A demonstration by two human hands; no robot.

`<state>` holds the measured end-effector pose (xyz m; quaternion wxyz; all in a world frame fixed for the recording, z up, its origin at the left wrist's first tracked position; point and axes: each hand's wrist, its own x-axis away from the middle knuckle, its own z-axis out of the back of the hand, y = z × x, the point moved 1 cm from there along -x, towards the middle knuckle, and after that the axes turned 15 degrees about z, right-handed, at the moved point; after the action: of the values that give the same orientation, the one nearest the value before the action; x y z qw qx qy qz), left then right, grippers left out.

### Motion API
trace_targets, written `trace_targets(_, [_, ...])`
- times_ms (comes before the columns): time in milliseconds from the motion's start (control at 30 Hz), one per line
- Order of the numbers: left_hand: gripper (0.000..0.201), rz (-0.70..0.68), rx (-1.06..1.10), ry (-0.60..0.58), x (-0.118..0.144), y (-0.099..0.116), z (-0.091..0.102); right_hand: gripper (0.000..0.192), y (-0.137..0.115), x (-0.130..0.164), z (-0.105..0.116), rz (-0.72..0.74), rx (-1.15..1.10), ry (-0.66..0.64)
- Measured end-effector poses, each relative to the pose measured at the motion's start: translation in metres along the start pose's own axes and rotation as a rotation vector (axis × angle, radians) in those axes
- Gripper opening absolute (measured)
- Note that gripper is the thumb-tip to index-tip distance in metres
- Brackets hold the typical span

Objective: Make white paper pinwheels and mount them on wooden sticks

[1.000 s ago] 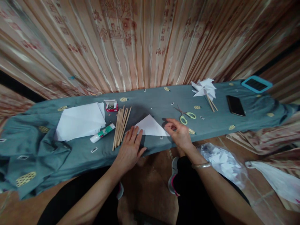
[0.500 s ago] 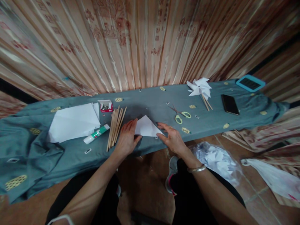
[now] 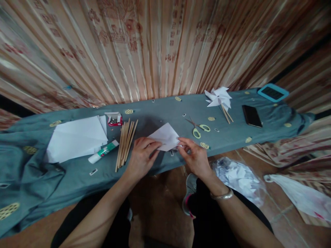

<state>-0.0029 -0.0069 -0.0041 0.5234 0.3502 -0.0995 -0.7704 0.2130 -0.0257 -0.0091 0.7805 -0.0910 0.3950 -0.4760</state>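
A small sheet of white paper [image 3: 167, 135] is held between my two hands near the front edge of the table. My left hand [image 3: 143, 155] pinches its left side between thumb and fingers. At the opposite corner, the fingertips of my right hand [image 3: 193, 155] grip the paper. Left of my left hand lies a bunch of wooden sticks [image 3: 126, 143]. Scissors [image 3: 198, 128] with pale green handles rest open beyond my right hand. Farther right, white paper pinwheels [image 3: 219, 97] on sticks lie on the cloth.
On the left are stacked white paper [image 3: 77, 139], a glue stick [image 3: 103, 151] and a red box of metal pins [image 3: 114, 119]. A black phone [image 3: 252, 115] and a blue-framed device [image 3: 273, 92] lie at right. A plastic bag of paper scraps [image 3: 238, 179] sits on the floor.
The paper has turned and its outline has gone from a triangle to a four-cornered shape. Both hands have closed more tightly on its sides. The view has shifted slightly.
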Motion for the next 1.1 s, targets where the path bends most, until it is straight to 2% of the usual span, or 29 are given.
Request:
trace_targets(100, [0.022,-0.067,-0.032,0.006,0.001,0.006,0.004,0.027,-0.012,0.001,0.003,0.182,0.101,-0.006])
trace_targets(200, [0.022,-0.130,-0.079,-0.013,0.000,0.008,0.004,0.033,-0.021,0.005,-0.002,0.299,0.089,-0.136])
trace_targets(300, [0.022,-0.176,-0.080,-0.024,0.001,0.006,0.005,0.057,-0.022,0.012,-0.006,0.365,0.071,-0.364])
trace_targets(367, [0.023,-0.166,-0.067,-0.017,0.002,0.005,0.007,0.075,-0.017,0.016,-0.006,0.382,0.096,-0.454])
trace_targets(400, [0.023,-0.154,-0.053,-0.008,0.002,0.004,0.008,0.077,-0.014,0.017,-0.005,0.381,0.113,-0.470])
trace_targets(500, [0.022,-0.115,0.045,0.018,0.002,0.002,0.014,0.060,-0.005,0.020,0.000,0.376,0.141,-0.442])
trace_targets(633, [0.022,-0.079,0.139,0.009,0.002,0.002,0.018,0.041,-0.002,0.019,0.008,0.436,0.148,-0.266])
trace_targets(800, [0.022,-0.152,0.064,0.070,0.003,-0.001,0.015,0.033,0.001,0.016,0.016,0.524,0.314,-0.123])
trace_targets(933, [0.023,-0.210,-0.089,0.035,0.009,-0.007,0.007,0.029,0.004,0.016,0.016,0.558,0.366,-0.168])
trace_targets(1100, [0.022,-0.179,-0.200,-0.145,0.027,-0.015,0.000,0.027,0.003,0.023,0.009,0.563,0.318,-0.284])
